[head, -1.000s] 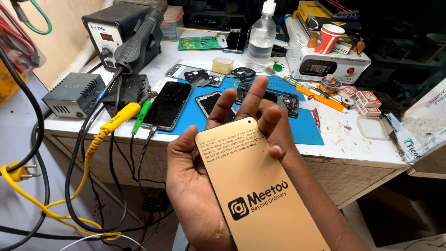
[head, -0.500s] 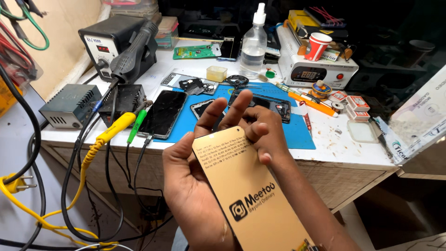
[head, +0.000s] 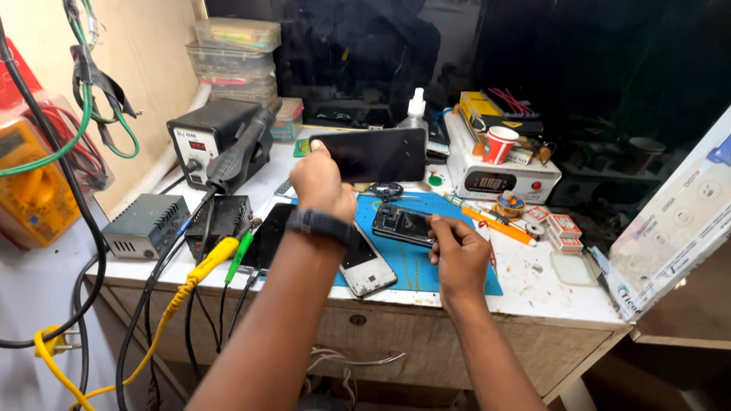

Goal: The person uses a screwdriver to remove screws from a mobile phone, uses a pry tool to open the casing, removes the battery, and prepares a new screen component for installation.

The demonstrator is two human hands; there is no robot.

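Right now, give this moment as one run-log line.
left hand: holds black screen panel raised | right hand: on opened phone | surface: blue mat

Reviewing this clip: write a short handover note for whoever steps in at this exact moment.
Left hand: grip shut on a black screen panel, raised above the bench.
Right hand: fingers on the opened phone body, which lies on the blue mat.
Nearby: a white phone frame on the mat's front edge, a dark phone to its left.
Done: panel is off the bench, in hand.
Left: panel and body are not yet joined.
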